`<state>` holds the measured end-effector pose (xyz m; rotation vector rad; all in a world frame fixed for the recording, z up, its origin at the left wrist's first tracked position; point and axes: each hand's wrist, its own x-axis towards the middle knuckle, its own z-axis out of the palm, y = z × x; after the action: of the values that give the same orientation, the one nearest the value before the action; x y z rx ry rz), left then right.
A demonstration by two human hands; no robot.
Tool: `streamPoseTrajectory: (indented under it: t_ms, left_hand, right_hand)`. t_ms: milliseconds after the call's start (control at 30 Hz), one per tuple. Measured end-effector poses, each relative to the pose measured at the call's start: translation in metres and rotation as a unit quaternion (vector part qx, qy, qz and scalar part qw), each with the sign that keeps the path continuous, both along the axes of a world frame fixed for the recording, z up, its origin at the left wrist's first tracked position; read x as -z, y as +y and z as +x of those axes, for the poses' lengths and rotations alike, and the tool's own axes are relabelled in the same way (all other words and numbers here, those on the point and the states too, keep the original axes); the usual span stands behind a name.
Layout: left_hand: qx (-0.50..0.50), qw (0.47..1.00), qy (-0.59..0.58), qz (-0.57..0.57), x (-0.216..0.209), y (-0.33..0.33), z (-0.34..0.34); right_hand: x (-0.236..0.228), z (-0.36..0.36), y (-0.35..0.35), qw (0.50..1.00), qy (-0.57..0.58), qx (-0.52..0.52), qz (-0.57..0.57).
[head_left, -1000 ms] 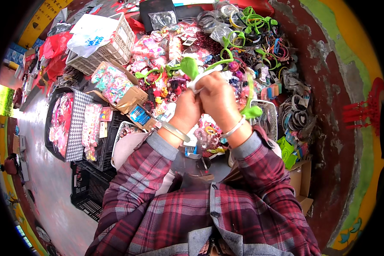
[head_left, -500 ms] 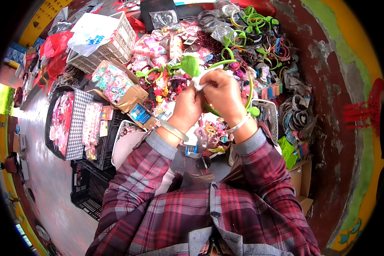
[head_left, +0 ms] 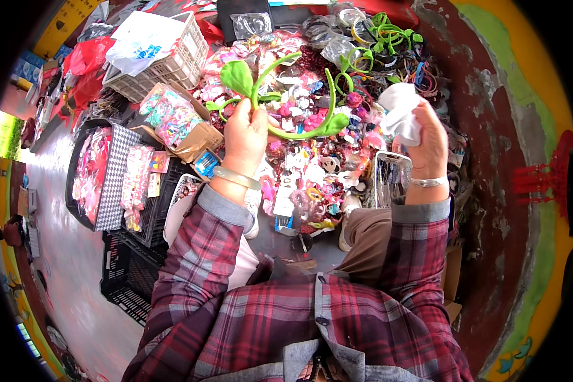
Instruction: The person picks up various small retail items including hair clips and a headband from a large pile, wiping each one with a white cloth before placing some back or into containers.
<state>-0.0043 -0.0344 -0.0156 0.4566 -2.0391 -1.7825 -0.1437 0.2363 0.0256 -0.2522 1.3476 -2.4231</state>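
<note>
My left hand [head_left: 246,135] is closed around a green headband [head_left: 301,134], holding it above the pile. The band curves to the right, with leaf-shaped pieces at its ends. To the right and apart from it, my right hand [head_left: 431,143] grips a crumpled white cloth [head_left: 399,111] that hangs from the fingers; whether it is fabric or tissue I cannot tell. Beneath both hands spreads a heap of small colourful hair accessories [head_left: 312,105]. More green headbands [head_left: 388,35] lie at the back right of the heap.
At the back left stands a beige plastic crate [head_left: 186,57] with a white bag on top. Left of the heap are a cardboard box [head_left: 194,146] of packets, a houndstooth-patterned bin [head_left: 111,184] and a black crate [head_left: 128,277]. A white basket [head_left: 377,184] stands at the right.
My hands have moved apart: the left went left with the green headband, the right went right, pulling the white cloth off the leaf end.
</note>
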Motion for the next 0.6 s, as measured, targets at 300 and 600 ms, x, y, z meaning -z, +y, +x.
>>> streamPoseTrajectory:
  t_ms: [300,600]
  left_hand:
    - [-0.08,0.961,0.141,-0.225,-0.006,0.022,0.004]
    - [0.035,0.937,0.251,-0.242,-0.014,0.049,0.016]
  right_hand:
    - [-0.001,0.046,-0.061,0.99,-0.104,-0.095,0.031]
    - [0.026,0.051,-0.083,0.981,0.077,0.032,0.175]
